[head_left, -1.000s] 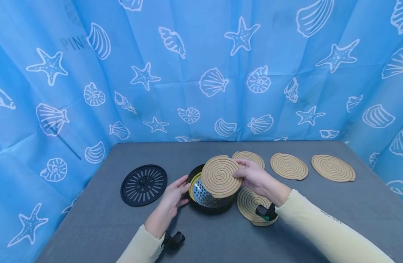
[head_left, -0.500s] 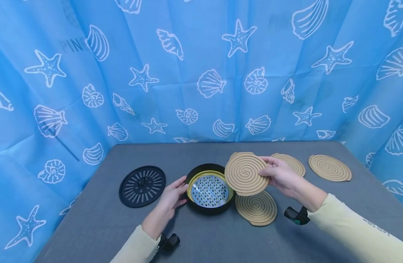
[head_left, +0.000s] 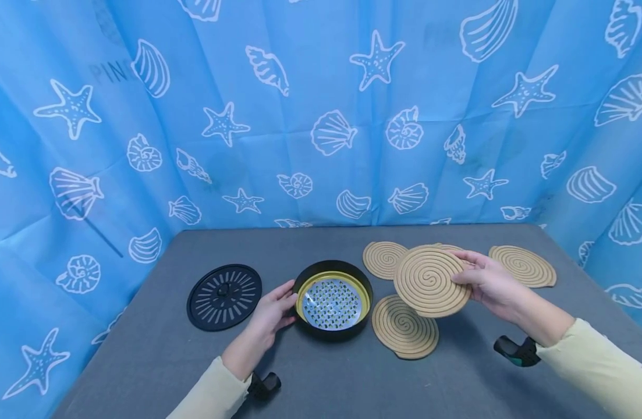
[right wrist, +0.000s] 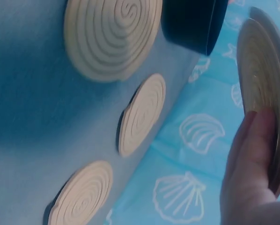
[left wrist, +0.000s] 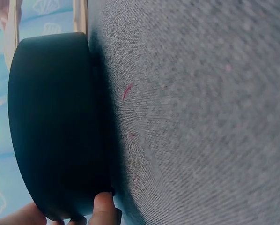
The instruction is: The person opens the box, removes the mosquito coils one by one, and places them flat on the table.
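Observation:
With thumb and fingers, my right hand [head_left: 492, 284] pinches the right edge of a tan mosquito coil [head_left: 428, 282], raised above the table. The right wrist view has this coil [right wrist: 261, 70] nearly edge-on, the thumb on its face. My left hand [head_left: 272, 311] holds the left side of a round black mosquito coil holder [head_left: 333, 336], which stands without its lid. Inside it are a yellow ring and a shiny perforated metal plate [head_left: 332, 304]. The left wrist view shows the holder's dark side wall [left wrist: 58, 122], with fingertips [left wrist: 104, 202] at its lower end.
A black slotted lid [head_left: 224, 298] lies left of the holder. Other coils lie flat: one at front [head_left: 405, 327], one at back [head_left: 382, 259], one at far right [head_left: 524, 266], and one partly hidden behind the raised coil. A blue shell-patterned curtain [head_left: 321, 116] stands behind the grey table [head_left: 331, 378].
My right hand has carried the coil rightward from over the holder, uncovering the metal plate and then the back coil. My left hand stays at the holder.

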`<state>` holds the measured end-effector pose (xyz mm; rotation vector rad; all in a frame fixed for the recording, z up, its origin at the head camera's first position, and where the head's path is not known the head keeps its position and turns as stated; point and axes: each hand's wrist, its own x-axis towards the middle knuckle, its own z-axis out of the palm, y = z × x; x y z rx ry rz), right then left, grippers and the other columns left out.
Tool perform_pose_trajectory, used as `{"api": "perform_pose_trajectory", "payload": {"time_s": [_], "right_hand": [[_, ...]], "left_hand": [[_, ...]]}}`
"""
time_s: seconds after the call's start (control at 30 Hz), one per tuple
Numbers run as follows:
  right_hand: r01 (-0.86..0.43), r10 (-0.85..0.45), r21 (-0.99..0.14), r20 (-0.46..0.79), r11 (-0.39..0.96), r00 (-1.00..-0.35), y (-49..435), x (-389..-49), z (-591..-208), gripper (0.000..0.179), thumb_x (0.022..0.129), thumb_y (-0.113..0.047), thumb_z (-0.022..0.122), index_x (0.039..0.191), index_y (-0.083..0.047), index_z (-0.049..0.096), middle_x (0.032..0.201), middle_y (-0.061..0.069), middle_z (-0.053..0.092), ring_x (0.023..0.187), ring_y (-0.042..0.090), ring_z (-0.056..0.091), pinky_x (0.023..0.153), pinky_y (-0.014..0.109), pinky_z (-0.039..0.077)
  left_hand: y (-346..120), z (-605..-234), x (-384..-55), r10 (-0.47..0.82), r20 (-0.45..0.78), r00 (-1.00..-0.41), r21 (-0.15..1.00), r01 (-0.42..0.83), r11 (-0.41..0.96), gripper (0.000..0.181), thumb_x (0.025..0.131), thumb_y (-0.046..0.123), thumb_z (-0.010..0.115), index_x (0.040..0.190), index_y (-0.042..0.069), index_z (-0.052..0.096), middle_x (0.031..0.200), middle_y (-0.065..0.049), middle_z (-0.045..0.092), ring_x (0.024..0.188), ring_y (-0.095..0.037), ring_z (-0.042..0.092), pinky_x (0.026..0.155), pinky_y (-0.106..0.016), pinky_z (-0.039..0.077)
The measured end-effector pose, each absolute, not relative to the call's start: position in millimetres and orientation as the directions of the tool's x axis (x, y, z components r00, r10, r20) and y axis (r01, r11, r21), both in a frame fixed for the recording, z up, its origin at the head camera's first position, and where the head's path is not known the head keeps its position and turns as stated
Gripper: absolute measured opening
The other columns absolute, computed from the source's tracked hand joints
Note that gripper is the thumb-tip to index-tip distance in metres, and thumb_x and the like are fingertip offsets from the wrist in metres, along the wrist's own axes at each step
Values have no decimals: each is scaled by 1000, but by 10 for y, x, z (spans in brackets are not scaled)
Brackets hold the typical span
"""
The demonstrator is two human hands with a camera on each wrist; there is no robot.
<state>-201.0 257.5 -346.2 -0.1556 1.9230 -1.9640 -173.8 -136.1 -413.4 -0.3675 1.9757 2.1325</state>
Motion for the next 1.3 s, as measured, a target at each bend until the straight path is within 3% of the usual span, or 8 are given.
{"api": "perform_pose_trajectory", "payload": {"time_s": [0.47, 0.63, 0.87, 1.3], "right_hand": [[268, -335, -957, -289, 110, -897, 3061, -1978, -3571, 77, 91, 13, 45, 150, 8, -5, 102, -2, 62, 92, 16, 67, 79, 36, 56], [293, -351, -952, -304, 86, -886, 3203, -1956, -3643, 73, 91, 14, 44, 148, 10, -1, 102, -1, 64, 92, 17, 68, 79, 37, 56], [350, -382, -936, -336, 35, -861, 3353, -1960, -3795, 71, 91, 13, 46, 147, 12, 3, 101, 4, 68, 90, 23, 69, 79, 39, 56], [407, -373, -906, -419, 116, -828, 3492, -1923, -4050, 75, 91, 9, 49, 145, 16, -2, 102, 3, 68, 92, 23, 69, 81, 40, 55]], "left_hand": [[-1393, -4147, -1741, 7, -318, -948, 945, -318, -81, 45, 102, 12, 48, 146, 5, 42, 149, -19, 40, 125, -30, 49, 92, -46, 46], [-1396, -4153, -1740, 11, -319, -948, 944, -319, -82, 45, 102, 12, 48, 146, 5, 41, 150, -20, 38, 129, -33, 45, 95, -48, 45], [-1407, -4145, -1741, 15, -329, -944, 940, -329, -86, 46, 102, 14, 49, 147, 6, 41, 150, -19, 39, 130, -34, 45, 96, -49, 45], [-1368, -4128, -1733, -3, -321, -947, 945, -320, -71, 45, 102, 14, 48, 146, 6, 41, 150, -18, 39, 128, -32, 46, 92, -45, 46]]}}
